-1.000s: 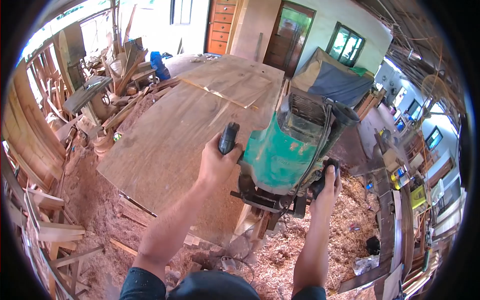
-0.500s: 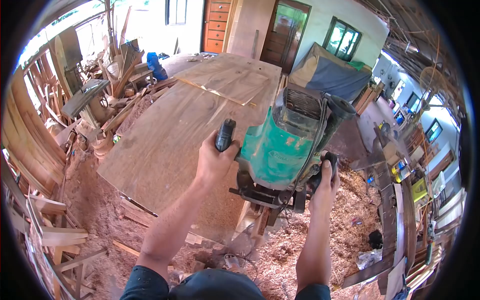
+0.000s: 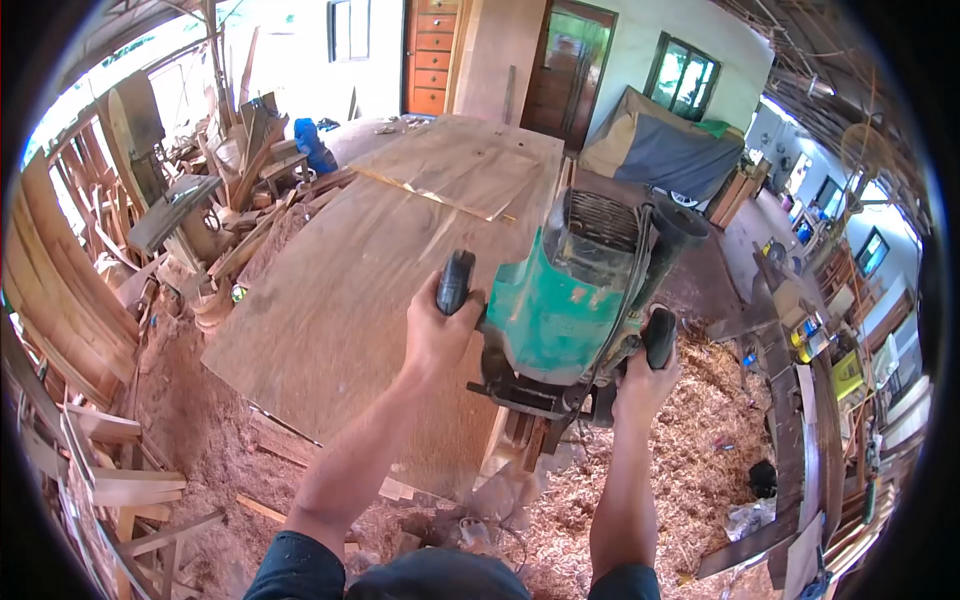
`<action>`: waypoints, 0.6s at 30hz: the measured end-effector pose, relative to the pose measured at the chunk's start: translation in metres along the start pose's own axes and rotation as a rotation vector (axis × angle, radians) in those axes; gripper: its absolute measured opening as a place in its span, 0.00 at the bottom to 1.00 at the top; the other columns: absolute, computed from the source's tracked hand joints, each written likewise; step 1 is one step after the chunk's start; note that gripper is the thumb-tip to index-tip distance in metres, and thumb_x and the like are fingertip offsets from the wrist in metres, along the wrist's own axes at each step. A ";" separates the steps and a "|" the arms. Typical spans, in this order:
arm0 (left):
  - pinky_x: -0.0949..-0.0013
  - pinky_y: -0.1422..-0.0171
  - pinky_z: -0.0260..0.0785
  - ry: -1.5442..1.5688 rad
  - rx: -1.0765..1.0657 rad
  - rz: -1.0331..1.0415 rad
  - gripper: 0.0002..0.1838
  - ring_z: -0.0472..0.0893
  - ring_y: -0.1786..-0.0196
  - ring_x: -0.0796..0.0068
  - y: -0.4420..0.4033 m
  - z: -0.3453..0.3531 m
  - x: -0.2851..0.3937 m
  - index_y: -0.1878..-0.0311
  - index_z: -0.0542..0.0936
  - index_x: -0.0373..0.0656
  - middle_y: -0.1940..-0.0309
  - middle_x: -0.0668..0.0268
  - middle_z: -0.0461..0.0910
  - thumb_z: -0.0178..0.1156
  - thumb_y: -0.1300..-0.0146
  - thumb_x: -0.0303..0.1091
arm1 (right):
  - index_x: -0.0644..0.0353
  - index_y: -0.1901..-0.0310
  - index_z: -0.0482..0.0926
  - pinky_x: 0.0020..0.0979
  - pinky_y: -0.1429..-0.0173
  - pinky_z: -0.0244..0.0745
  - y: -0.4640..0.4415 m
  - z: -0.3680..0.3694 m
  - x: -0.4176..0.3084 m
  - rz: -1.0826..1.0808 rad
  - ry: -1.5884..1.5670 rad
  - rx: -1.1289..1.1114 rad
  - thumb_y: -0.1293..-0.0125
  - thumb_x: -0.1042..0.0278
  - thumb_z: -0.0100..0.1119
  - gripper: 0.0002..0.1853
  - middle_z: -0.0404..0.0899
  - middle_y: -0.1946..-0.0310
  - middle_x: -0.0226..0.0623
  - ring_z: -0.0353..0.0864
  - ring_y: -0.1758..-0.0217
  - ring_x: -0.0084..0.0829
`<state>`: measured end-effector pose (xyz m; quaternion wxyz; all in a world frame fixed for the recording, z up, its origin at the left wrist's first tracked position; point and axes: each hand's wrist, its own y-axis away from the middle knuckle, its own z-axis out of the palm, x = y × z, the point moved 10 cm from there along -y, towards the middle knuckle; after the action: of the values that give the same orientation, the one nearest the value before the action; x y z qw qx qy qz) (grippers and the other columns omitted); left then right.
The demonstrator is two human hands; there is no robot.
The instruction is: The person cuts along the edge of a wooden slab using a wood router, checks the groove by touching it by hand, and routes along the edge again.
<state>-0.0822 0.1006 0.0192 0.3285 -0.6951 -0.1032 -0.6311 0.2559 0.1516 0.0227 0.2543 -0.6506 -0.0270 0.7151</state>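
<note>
A green and black power tool (image 3: 560,315), dusty and with a vented top, rests over a narrow piece of wood (image 3: 522,440) at the near right edge of a large plywood sheet (image 3: 370,290). My left hand (image 3: 440,325) is wrapped round the tool's black left handle. On the other side, my right hand (image 3: 645,385) grips the black right handle. A black cable runs down the tool's right side. The tool's underside is hidden from view.
Wood shavings (image 3: 640,490) cover the floor. Scrap wood (image 3: 240,160) and a blue bag (image 3: 314,146) lie at the back left. Boards (image 3: 800,420) line the right side. A cloth-covered pile (image 3: 660,150) stands near the back wall.
The camera view has shifted slightly. My right thumb, earlier up against the right handle, now sits lower round it. Both hands remain on the tool.
</note>
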 end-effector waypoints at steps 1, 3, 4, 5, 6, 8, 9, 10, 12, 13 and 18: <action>0.69 0.63 0.69 0.004 -0.003 -0.007 0.14 0.72 0.69 0.80 0.002 0.000 0.002 0.59 0.78 0.32 0.75 0.67 0.75 0.66 0.40 0.34 | 0.66 0.60 0.76 0.27 0.73 0.64 -0.001 0.000 0.001 -0.009 0.005 -0.009 0.39 0.72 0.62 0.09 0.74 0.73 0.31 0.69 0.76 0.20; 0.69 0.63 0.69 0.026 -0.018 -0.019 0.13 0.72 0.69 0.80 0.005 0.001 -0.004 0.59 0.78 0.33 0.74 0.68 0.76 0.66 0.39 0.34 | 0.66 0.58 0.76 0.27 0.72 0.65 0.002 -0.005 0.007 -0.018 0.031 -0.009 0.39 0.71 0.62 0.10 0.75 0.72 0.31 0.70 0.75 0.20; 0.69 0.64 0.69 0.046 -0.027 -0.013 0.14 0.73 0.69 0.80 0.003 0.002 -0.008 0.58 0.78 0.34 0.74 0.68 0.76 0.66 0.39 0.35 | 0.66 0.57 0.76 0.27 0.72 0.65 0.001 -0.006 0.009 -0.027 0.044 0.000 0.39 0.71 0.63 0.11 0.75 0.72 0.31 0.70 0.75 0.20; 0.70 0.65 0.69 0.067 -0.034 -0.005 0.14 0.73 0.70 0.80 0.003 0.002 -0.010 0.57 0.78 0.34 0.74 0.69 0.76 0.67 0.38 0.35 | 0.66 0.56 0.76 0.27 0.71 0.66 0.000 -0.006 0.009 -0.039 0.056 0.007 0.39 0.71 0.63 0.12 0.75 0.72 0.31 0.70 0.74 0.20; 0.69 0.63 0.70 0.076 -0.062 -0.047 0.15 0.75 0.68 0.80 0.006 0.003 -0.012 0.54 0.77 0.35 0.71 0.68 0.78 0.67 0.37 0.36 | 0.66 0.55 0.76 0.27 0.70 0.66 0.003 -0.004 0.000 -0.048 0.041 0.017 0.39 0.70 0.63 0.13 0.75 0.72 0.31 0.70 0.73 0.20; 0.67 0.58 0.72 0.091 -0.110 -0.128 0.18 0.78 0.64 0.78 0.017 0.002 -0.013 0.48 0.76 0.37 0.65 0.67 0.81 0.67 0.34 0.37 | 0.66 0.54 0.76 0.27 0.67 0.67 0.013 0.002 -0.023 -0.068 0.005 0.029 0.39 0.69 0.64 0.14 0.75 0.71 0.30 0.70 0.72 0.21; 0.67 0.54 0.72 0.215 -0.094 -0.149 0.20 0.79 0.60 0.77 0.024 -0.001 -0.021 0.44 0.73 0.37 0.60 0.65 0.81 0.66 0.33 0.37 | 0.66 0.53 0.76 0.27 0.66 0.67 0.013 0.003 -0.022 -0.088 0.015 0.013 0.39 0.69 0.64 0.15 0.75 0.71 0.30 0.71 0.71 0.20; 0.66 0.49 0.72 0.339 -0.078 -0.174 0.22 0.80 0.56 0.75 0.038 -0.004 -0.037 0.40 0.71 0.38 0.55 0.63 0.81 0.65 0.32 0.37 | 0.66 0.53 0.76 0.27 0.65 0.68 0.012 0.000 -0.016 -0.104 0.029 -0.002 0.38 0.68 0.64 0.15 0.75 0.70 0.30 0.71 0.70 0.20; 0.64 0.39 0.69 0.601 -0.103 -0.245 0.26 0.78 0.45 0.72 0.077 0.000 -0.071 0.32 0.66 0.39 0.44 0.60 0.78 0.62 0.29 0.35 | 0.65 0.51 0.76 0.27 0.63 0.69 0.011 -0.002 -0.010 -0.107 0.028 -0.039 0.38 0.68 0.65 0.16 0.76 0.69 0.30 0.72 0.69 0.20; 0.62 0.33 0.66 0.741 -0.143 -0.293 0.28 0.75 0.39 0.71 0.100 0.009 -0.085 0.29 0.63 0.39 0.39 0.59 0.75 0.60 0.28 0.33 | 0.65 0.51 0.76 0.27 0.63 0.70 0.011 -0.001 -0.008 -0.093 0.015 -0.062 0.38 0.67 0.65 0.17 0.76 0.69 0.30 0.72 0.68 0.20; 0.66 0.29 0.61 0.685 -0.173 -0.377 0.27 0.70 0.35 0.74 0.143 0.053 -0.092 0.28 0.62 0.38 0.38 0.62 0.73 0.58 0.26 0.32 | 0.64 0.47 0.75 0.26 0.61 0.73 0.015 -0.001 0.004 0.046 -0.047 -0.058 0.37 0.66 0.65 0.19 0.76 0.66 0.31 0.75 0.67 0.21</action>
<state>0.0238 0.0475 -0.1135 0.1624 -0.4385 -0.0598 -0.8819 0.2520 0.1401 0.0131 0.2181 -0.6412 -0.0387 0.7348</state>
